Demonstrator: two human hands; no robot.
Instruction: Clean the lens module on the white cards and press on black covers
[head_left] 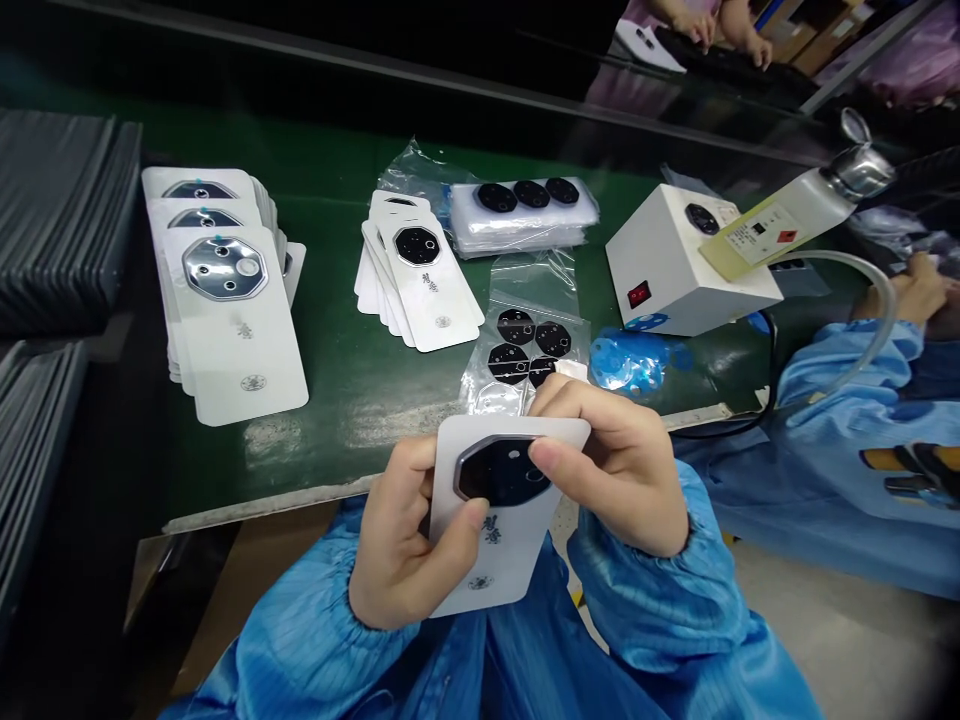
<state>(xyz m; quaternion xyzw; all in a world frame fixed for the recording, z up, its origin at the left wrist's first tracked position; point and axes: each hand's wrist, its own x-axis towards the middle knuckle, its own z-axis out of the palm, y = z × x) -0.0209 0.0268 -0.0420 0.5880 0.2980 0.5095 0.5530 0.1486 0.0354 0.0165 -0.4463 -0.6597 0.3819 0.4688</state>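
Observation:
Both hands hold a white phone back cover [510,570] above my lap, just past the bench's front edge. A dark octagonal camera lens plate [491,480] sits in its upper part. My left hand [416,545] grips the cover's left side, its thumb on the plate's lower edge. My right hand [615,465] pinches the upper right corner, thumb pressed on the plate's right end. The fingers behind the cover are hidden. Right behind it lies a clear sheet with black octagonal lens plates [514,327], partly covered by my right fingers.
Stacked white covers stand left [247,370] and mid-bench [442,300]. Behind are packed clear sheets [517,230]. To the right are blue film discs [626,360], a white box [652,270] with a red switch, and a tilted bottle [787,220]. Dark trays [60,220] line the left. Co-workers sit right and opposite.

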